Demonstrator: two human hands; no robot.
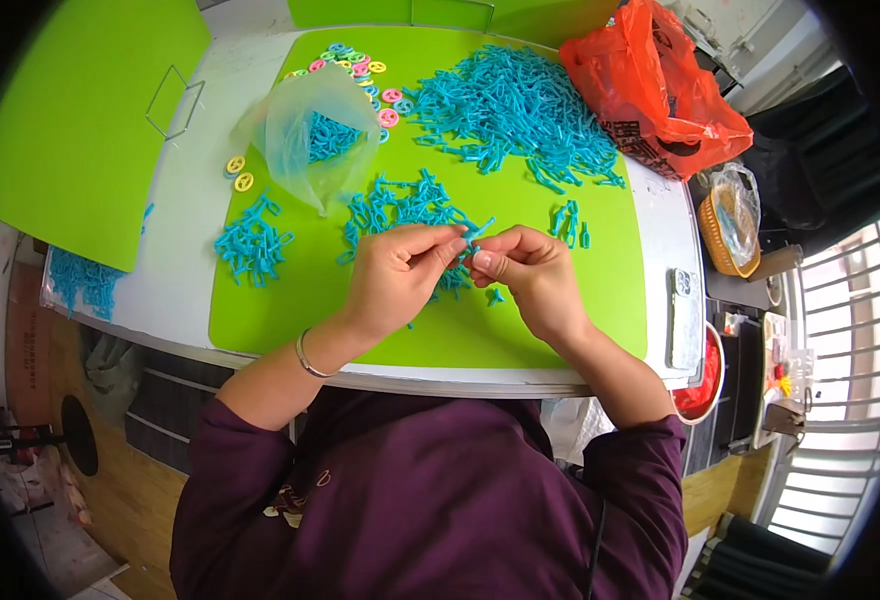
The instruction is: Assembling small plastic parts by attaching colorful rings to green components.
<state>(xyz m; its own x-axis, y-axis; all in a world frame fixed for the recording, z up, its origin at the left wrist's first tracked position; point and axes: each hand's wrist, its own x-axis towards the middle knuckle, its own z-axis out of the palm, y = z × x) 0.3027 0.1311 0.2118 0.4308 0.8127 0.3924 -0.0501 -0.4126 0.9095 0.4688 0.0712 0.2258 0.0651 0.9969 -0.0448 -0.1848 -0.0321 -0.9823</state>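
Note:
Both of my hands meet over the front middle of a green mat (560, 338), fingertips nearly touching. Between them is a small blue plastic piece (480, 229), slim and clip-like, with one end sticking up. My left hand (388, 278) pinches it from one side, thumb against forefinger. On the other side my right hand (538, 282) pinches at it too; the fingers hide the joint. Just beyond the left hand lies a loose heap of similar blue pieces (400, 203). A tiny blue piece (496, 297) rests beside the right fingers, and a few longer blue pieces (566, 222) lie beyond that hand.
A big blue heap (515, 110) covers the mat's far right, beside an orange-red plastic bag (650, 85). A translucent bag (295, 125) with blue pieces stands far left near colourful rings (390, 96). A smaller blue heap (250, 245) lies left; a phone (682, 318) lies right.

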